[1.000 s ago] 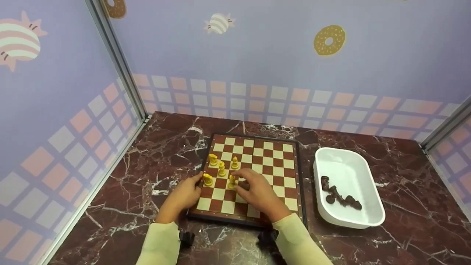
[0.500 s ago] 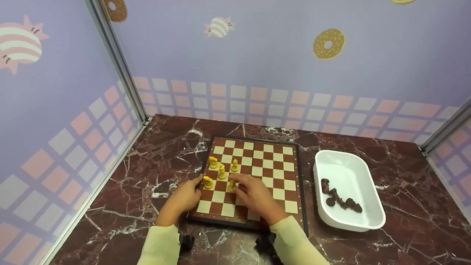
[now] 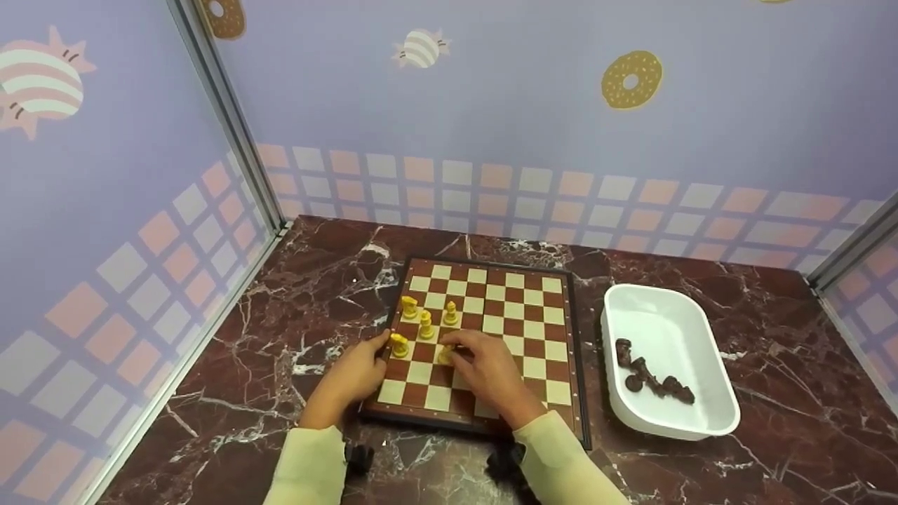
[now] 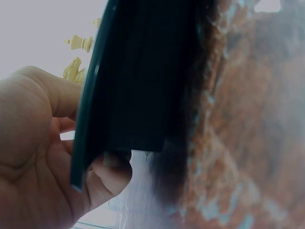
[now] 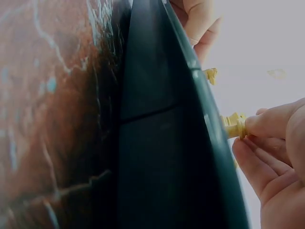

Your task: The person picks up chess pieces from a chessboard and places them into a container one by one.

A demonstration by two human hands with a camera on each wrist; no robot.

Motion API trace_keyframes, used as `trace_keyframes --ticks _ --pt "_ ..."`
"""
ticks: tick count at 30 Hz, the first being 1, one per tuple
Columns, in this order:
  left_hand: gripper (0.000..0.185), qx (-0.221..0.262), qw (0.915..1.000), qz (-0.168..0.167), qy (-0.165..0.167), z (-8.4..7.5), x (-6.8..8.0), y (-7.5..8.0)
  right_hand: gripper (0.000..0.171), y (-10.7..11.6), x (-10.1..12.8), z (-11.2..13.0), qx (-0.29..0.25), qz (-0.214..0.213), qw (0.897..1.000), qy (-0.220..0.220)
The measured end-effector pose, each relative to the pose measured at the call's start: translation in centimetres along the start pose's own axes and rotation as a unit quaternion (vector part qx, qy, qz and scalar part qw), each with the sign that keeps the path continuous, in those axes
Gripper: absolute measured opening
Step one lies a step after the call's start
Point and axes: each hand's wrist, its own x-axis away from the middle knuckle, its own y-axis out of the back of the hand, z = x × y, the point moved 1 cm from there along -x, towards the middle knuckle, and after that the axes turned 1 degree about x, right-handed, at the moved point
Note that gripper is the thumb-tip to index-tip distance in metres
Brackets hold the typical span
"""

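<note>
We see a yellow chess piece on the chessboard, near its front-left, pinched by fingertips of the right hand; the wrist view shows the piece standing on the board w/ fingers curled round it. The left hand grips the board's left edge, thumb on top by another yellow piece, fingers hooked under the rim. Three more yellow pieces stand just behind. Board lies on the marble surface; to its right, apart, a white tray w/ dark pieces.
</note>
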Motion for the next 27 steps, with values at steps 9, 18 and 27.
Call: trace_keyframes --ticks 9,18,27 --pt "0.060 -0.006 0.9999 0.010 0.003 0.1 0.0 0.0 0.019 0.8 0.2 0.1 -0.010 -0.008 1.000 -0.007" --pt "0.058 -0.006 1.0000 0.004 -0.001 0.0 -0.1 0.1 0.019 2.9 -0.1 0.6 -0.040 -0.043 0.998 0.001" --pt "0.058 -0.006 1.0000 0.002 -0.001 0.1 -0.1 0.0 0.019 4.9 0.1 0.7 -0.042 -0.075 0.996 0.000"
